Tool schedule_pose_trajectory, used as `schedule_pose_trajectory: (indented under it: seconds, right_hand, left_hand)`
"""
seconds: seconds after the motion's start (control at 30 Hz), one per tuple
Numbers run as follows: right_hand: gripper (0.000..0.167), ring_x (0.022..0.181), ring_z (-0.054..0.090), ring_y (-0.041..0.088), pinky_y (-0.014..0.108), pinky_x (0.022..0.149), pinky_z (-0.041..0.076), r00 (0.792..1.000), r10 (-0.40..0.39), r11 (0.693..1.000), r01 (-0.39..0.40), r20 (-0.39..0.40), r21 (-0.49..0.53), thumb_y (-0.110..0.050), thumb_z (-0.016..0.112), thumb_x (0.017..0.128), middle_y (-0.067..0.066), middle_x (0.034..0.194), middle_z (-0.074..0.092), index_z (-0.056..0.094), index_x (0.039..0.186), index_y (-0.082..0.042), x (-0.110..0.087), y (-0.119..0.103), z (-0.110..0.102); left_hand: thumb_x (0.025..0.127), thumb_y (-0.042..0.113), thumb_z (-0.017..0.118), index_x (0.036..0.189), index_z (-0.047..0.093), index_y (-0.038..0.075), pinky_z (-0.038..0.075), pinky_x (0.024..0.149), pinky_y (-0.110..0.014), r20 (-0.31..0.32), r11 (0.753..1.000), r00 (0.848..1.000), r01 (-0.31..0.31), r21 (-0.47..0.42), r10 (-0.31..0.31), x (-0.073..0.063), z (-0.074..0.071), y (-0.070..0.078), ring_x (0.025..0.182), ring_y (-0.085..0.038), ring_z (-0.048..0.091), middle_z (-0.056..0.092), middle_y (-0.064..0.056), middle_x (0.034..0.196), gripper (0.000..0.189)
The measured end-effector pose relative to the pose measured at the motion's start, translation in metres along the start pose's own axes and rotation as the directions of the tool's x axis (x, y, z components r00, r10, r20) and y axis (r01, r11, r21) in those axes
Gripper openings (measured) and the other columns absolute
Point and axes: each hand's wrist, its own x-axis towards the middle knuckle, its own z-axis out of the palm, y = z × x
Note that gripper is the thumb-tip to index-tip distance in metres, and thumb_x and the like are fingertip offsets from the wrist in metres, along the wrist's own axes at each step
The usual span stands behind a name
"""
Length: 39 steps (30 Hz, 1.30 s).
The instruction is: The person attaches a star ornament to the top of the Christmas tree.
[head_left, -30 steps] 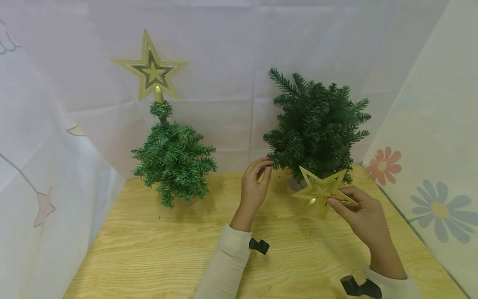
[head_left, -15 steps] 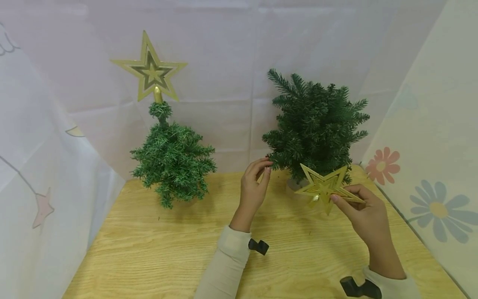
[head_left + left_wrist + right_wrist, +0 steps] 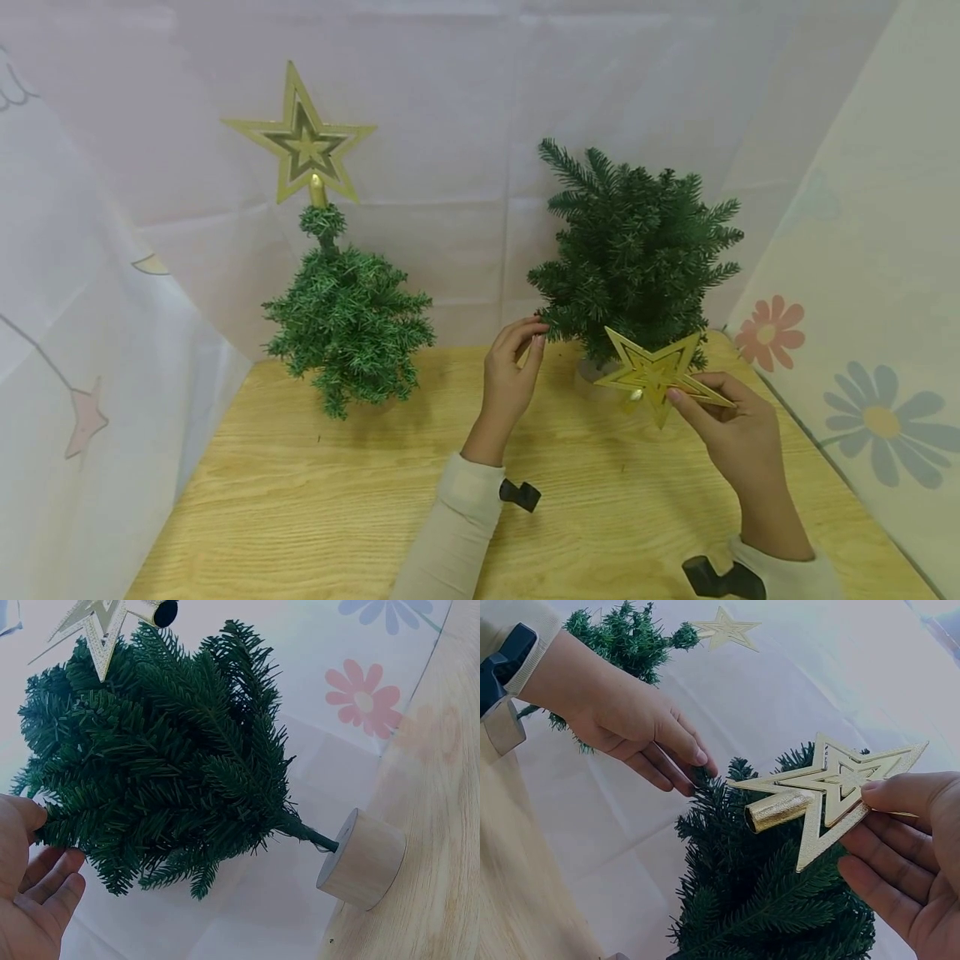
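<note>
My right hand (image 3: pixel 742 433) holds a gold star tree topper (image 3: pixel 656 375) by one point, thumb on its face and fingers behind. The topper's hollow socket (image 3: pixel 780 810) faces away from that hand in the right wrist view. It is held in front of the lower part of a dark green artificial Christmas tree (image 3: pixel 633 250), overlapping it in the head view. My left hand (image 3: pixel 506 387) is at the tree's left side, a low branch tip between its thumb and curled fingers. The tree stands upright on a round wooden base (image 3: pixel 364 859).
At the left stands a second small green tree (image 3: pixel 348 312) with a gold star (image 3: pixel 309 146) on top. Both trees are near the back of the wooden table (image 3: pixel 337 508). A pale cloth backdrop (image 3: pixel 442 100) rises behind and at the sides, printed with flowers.
The star topper in my right hand has tipped and shifted slightly right, its socket now mostly behind the star. My left hand and both trees have stayed in place.
</note>
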Motion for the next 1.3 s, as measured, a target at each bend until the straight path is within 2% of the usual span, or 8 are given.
schedule_pose_trajectory:
  seconds: [0.13,0.37,0.63,0.87,0.93,1.03,1.1,1.3]
  right_hand:
    - [0.028,0.084,0.068,-0.002,0.034,0.040,0.031,1.000,0.013,1.000,-0.013,-0.010,0.001,-0.014,0.073,0.089,-0.020,0.091,0.070,0.066,0.113,-0.002,0.000,0.000,0.000]
    - [0.030,0.084,0.066,-0.005,0.030,0.041,0.035,0.997,0.041,0.999,-0.042,-0.059,-0.020,-0.015,0.076,0.087,-0.024,0.100,0.066,0.069,0.115,-0.004,0.003,-0.001,0.001]
    - [0.026,0.083,0.069,0.000,0.030,0.043,0.034,0.998,0.021,0.999,-0.019,-0.061,0.038,-0.013,0.075,0.087,-0.017,0.092,0.071,0.071,0.110,-0.001,0.005,-0.004,0.006]
    - [0.024,0.082,0.067,-0.003,0.024,0.044,0.036,0.996,-0.001,1.000,-0.001,-0.093,-0.020,-0.014,0.077,0.086,-0.019,0.092,0.068,0.072,0.107,-0.003,0.010,-0.011,0.007]
    - [0.025,0.082,0.066,-0.005,0.018,0.050,0.042,0.994,-0.005,0.998,-0.001,-0.107,-0.058,-0.016,0.077,0.086,-0.022,0.092,0.067,0.072,0.109,-0.006,0.013,-0.013,0.006]
    - [0.026,0.081,0.064,-0.008,0.012,0.062,0.047,0.993,-0.028,0.995,0.017,-0.114,-0.094,-0.017,0.075,0.088,-0.025,0.088,0.067,0.072,0.112,-0.009,0.018,-0.016,0.005]
    - [0.026,0.080,0.066,-0.006,0.010,0.070,0.048,0.993,-0.054,0.997,0.047,-0.109,-0.065,-0.015,0.073,0.089,-0.022,0.082,0.069,0.071,0.114,-0.008,0.022,-0.019,0.004]
    - [0.021,0.078,0.068,0.001,0.013,0.073,0.050,0.974,-0.198,0.979,0.201,-0.109,0.016,-0.005,0.070,0.090,-0.012,0.083,0.072,0.071,0.110,0.001,0.034,-0.029,0.002]
  left_hand:
    - [0.100,0.002,0.053,0.113,0.063,-0.009,0.045,0.101,-0.033,-0.004,1.000,1.000,-0.014,0.019,0.014,-0.001,-0.003,0.008,0.121,-0.034,0.053,0.054,-0.024,0.127,0.020]
    - [0.098,-0.003,0.054,0.113,0.063,-0.008,0.046,0.100,-0.036,-0.003,1.000,1.000,-0.001,0.019,0.001,0.001,-0.002,0.010,0.121,-0.033,0.053,0.054,-0.024,0.128,0.018]
    - [0.098,-0.003,0.054,0.113,0.063,-0.008,0.046,0.100,-0.042,-0.009,1.000,1.000,0.013,-0.006,-0.013,0.002,-0.003,0.010,0.121,-0.035,0.053,0.054,-0.026,0.128,0.019]
    - [0.099,0.004,0.055,0.116,0.066,0.001,0.044,0.101,-0.029,0.006,1.000,1.000,0.013,0.005,-0.013,-0.002,0.003,-0.022,0.123,-0.027,0.053,0.055,-0.018,0.131,0.020]
    - [0.100,0.008,0.055,0.117,0.066,0.005,0.044,0.100,-0.026,0.010,1.000,1.000,0.017,0.013,-0.017,-0.003,0.003,-0.022,0.123,-0.023,0.053,0.055,-0.014,0.131,0.020]
    - [0.101,0.011,0.054,0.117,0.066,0.008,0.044,0.100,-0.025,0.016,1.000,1.000,0.021,0.023,-0.021,-0.003,0.003,-0.022,0.123,-0.019,0.052,0.055,-0.010,0.132,0.020]
    - [0.101,0.012,0.054,0.118,0.066,0.008,0.044,0.100,-0.025,0.018,0.999,1.000,0.020,0.028,-0.021,-0.004,0.003,-0.022,0.124,-0.018,0.052,0.055,-0.011,0.132,0.021]
    - [0.102,0.015,0.053,0.118,0.065,0.005,0.043,0.101,-0.025,0.023,0.999,0.999,0.022,0.044,-0.023,-0.002,0.004,-0.022,0.125,-0.020,0.050,0.054,-0.013,0.133,0.023]
